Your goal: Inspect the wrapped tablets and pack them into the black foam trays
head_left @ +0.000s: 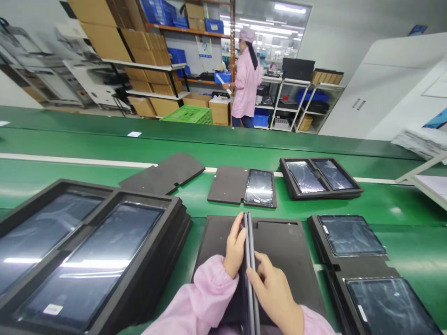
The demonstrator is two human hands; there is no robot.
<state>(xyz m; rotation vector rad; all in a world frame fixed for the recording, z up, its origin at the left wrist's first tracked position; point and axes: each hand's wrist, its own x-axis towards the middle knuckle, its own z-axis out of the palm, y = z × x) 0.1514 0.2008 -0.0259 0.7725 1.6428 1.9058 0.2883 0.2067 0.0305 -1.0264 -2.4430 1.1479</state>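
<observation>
Two thin tablets, seen edge-on and pressed face to face, stand upright between my hands. My left hand lies flat along their left side, with the fingertips near the top edge. With thumb and fingers, my right hand grips them from the right. Their faces are turned out of sight. Beneath them lies a dark foam tray on the green bench. Just beyond, a glossy screen panel rests on a smaller foam piece.
Stacked foam trays with screens stand at the left and at the far right. More screens lie on foam at the right. A loose foam sheet lies behind. Across the bench a person stands by shelves.
</observation>
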